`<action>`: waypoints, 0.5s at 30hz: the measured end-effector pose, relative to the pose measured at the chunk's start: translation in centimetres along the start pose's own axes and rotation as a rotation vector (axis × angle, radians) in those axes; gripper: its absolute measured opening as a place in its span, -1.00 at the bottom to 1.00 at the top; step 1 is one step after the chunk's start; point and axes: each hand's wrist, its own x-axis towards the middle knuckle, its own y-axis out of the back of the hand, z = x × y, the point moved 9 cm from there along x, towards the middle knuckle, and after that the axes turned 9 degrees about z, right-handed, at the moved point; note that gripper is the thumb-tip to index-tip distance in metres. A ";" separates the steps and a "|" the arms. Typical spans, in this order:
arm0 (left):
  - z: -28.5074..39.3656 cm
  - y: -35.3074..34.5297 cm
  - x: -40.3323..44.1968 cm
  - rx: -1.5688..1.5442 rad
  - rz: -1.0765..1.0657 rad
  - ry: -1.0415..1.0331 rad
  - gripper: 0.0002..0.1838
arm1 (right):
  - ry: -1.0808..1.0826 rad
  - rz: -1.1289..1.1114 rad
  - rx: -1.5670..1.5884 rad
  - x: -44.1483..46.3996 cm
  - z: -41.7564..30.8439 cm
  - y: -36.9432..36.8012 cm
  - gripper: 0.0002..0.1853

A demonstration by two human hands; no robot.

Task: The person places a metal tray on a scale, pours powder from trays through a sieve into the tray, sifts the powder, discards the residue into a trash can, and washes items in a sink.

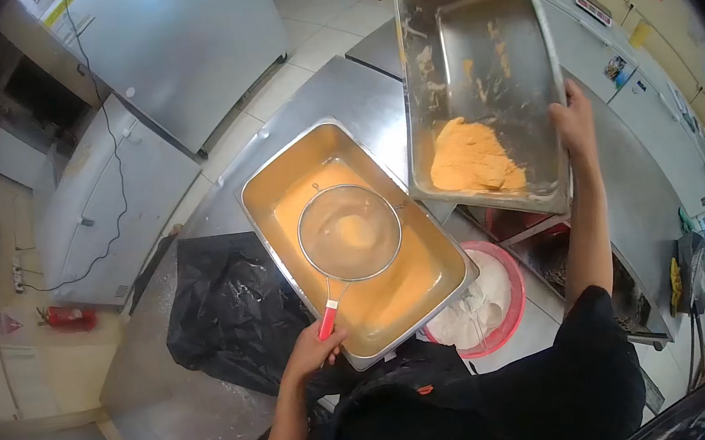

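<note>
My left hand is closed round the red handle of a round mesh sieve. The sieve sits over a deep metal pan, with a small mound of orange powder in its mesh. Orange powder covers much of that pan's bottom. My right hand grips the right side of a second metal pan, raised and tilted toward me. A heap of orange powder lies in its near end, and streaks of residue cling to its walls.
A black plastic bag lies on the steel table left of the lower pan. Below the table's right edge stands a pink tub of white powder. A white chest freezer and a fire extinguisher are at the left.
</note>
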 end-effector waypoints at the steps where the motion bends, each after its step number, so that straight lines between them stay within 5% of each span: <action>1: 0.1 0.1 -0.1 -0.013 -0.026 0.002 -0.73 | 0.006 0.000 -0.007 -1.3 -2.4 0.3 -0.60; 5: -0.6 1.3 -0.6 0.018 -0.099 -0.009 -0.69 | 0.269 0.073 0.079 -6.4 -10.3 1.4 -0.70; 8: 0.0 3.2 -1.1 0.310 -0.046 -0.085 -0.60 | 0.350 0.197 0.069 -10.9 -15.0 2.5 -0.64; 10: 2.7 5.6 -1.8 0.729 0.133 -0.332 -0.48 | 0.383 0.235 -0.095 -13.5 -16.2 1.4 -0.76; 12: 7.7 6.6 -0.6 0.597 0.132 -0.358 -0.42 | 0.419 0.245 -0.127 -16.0 -17.9 -0.4 -0.83; 15: 14.7 9.3 6.4 0.210 0.358 -0.733 -0.32 | 0.522 0.233 -0.184 -20.0 -18.9 -3.6 -0.88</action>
